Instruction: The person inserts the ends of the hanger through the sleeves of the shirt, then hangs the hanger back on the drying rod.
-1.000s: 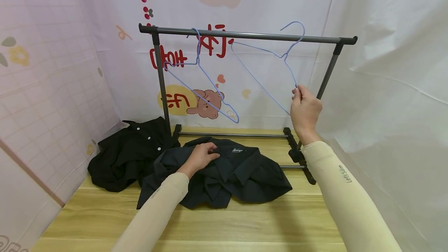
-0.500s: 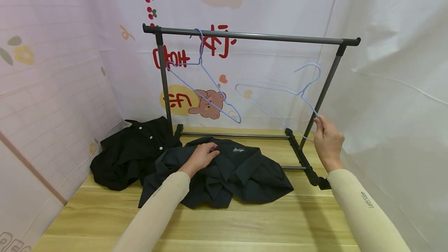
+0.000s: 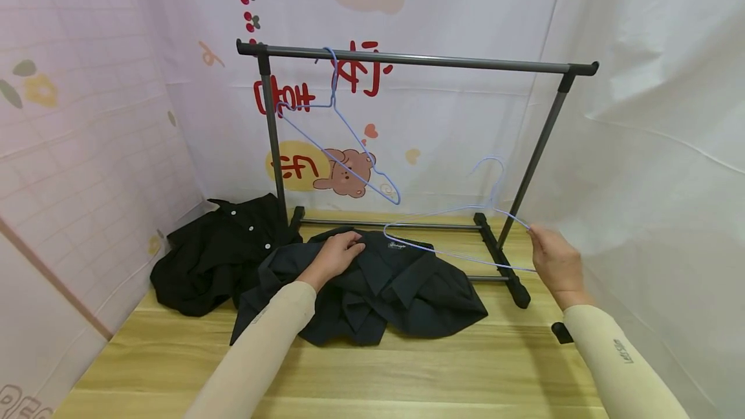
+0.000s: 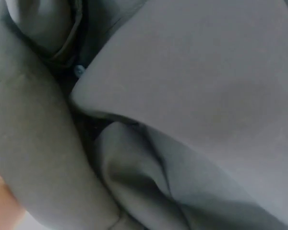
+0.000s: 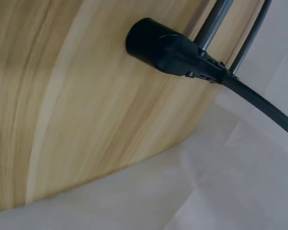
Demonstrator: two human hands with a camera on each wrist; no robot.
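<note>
My left hand (image 3: pixel 334 257) lies at the collar of a dark shirt (image 3: pixel 407 302) spread on the table, thumb and bent fingers pinching the cloth. In the left wrist view, folds of that shirt fill the picture, and only a sliver of the hand (image 4: pixel 2 203) shows at the lower left. My right hand (image 3: pixel 555 264) grips one end of a blue wire hanger (image 3: pixel 491 207) off the rack at the right. The hanger's far end reaches over the shirt's collar, its hook pointing up. Neither the right hand nor its hanger appears in the right wrist view.
A black clothes rack (image 3: pixel 419 61) stands behind, with a second blue hanger (image 3: pixel 354 133) on its bar. Left of the spread shirt lies a crumpled black shirt (image 3: pixel 215 257) with white buttons. The rack's foot (image 5: pixel 163 48) rests on the wooden table (image 5: pixel 86 124).
My right hand has brought the hanger down from near the rack's bar, moving rightward and turning the hanger flatter. The left hand has stayed on the shirt's collar.
</note>
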